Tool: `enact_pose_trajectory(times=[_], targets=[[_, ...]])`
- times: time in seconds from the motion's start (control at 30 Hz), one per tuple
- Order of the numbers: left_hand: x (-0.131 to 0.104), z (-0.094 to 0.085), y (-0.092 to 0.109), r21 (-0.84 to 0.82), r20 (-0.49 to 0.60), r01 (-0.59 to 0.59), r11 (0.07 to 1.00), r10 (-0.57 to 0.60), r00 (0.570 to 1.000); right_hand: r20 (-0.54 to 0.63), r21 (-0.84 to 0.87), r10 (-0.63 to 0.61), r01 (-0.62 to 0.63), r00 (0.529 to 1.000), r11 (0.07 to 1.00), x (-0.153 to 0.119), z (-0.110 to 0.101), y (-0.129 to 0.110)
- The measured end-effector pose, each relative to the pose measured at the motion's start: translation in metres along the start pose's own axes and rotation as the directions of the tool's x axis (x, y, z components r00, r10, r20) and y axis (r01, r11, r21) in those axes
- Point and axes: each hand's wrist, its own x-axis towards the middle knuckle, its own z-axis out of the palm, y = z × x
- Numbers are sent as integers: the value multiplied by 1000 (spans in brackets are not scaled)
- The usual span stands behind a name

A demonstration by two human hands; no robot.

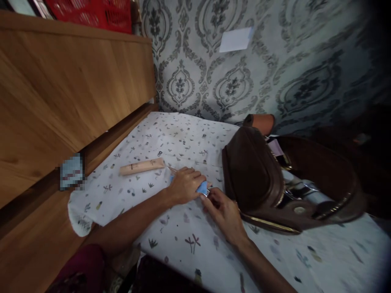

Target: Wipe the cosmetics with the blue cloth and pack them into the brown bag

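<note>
My left hand [185, 185] is wrapped round a small blue item [202, 188], most of it hidden by the fingers. A bit of blue also shows past the far side of that hand, beside something thin and pale. My right hand [225, 213] is closed in a pinch at the item's near right end, where a small silvery part shows; its kind is too small to make out. Left of the hands, a peach-coloured cosmetic tube [142, 166] lies flat on the patterned white cloth [171, 138]. Both hands are low over the cloth, just left of a brown leather bag [250, 171].
The bag lies unzipped, with bottles or tubes [317, 198] inside. Behind it, against the papered wall, is an orange-brown rolled object [263, 123]. A wooden cabinet [76, 81] borders the left side, with a red plastic basket [100, 16] on top.
</note>
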Motion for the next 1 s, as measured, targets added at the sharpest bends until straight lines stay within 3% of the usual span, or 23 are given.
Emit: enact_pose_trajectory(times=[0.2,0.37,0.47,0.6,0.8,1.0], targets=[[2,-10,0,-62,30,41,997,-39,999,-20,40,4,-3,1000,999,2,1,8],[1,-25,-23,-106,220,174,979,-147,964,-137,12,-33,35,990,999,2,1,19],[0,-25,-37,-159,290,192,968,-140,947,-145,-2,-31,31,989,1000,1,1,23],[-1,-16,-42,-222,231,181,958,-129,964,-144,61,35,-26,989,998,3,3,28],[-1,-9,-37,-178,104,166,970,-149,983,-54,348,157,-129,986,929,8,5,23],[-2,-12,-41,-153,133,214,965,-195,972,-45,435,176,-140,983,890,9,5,15]])
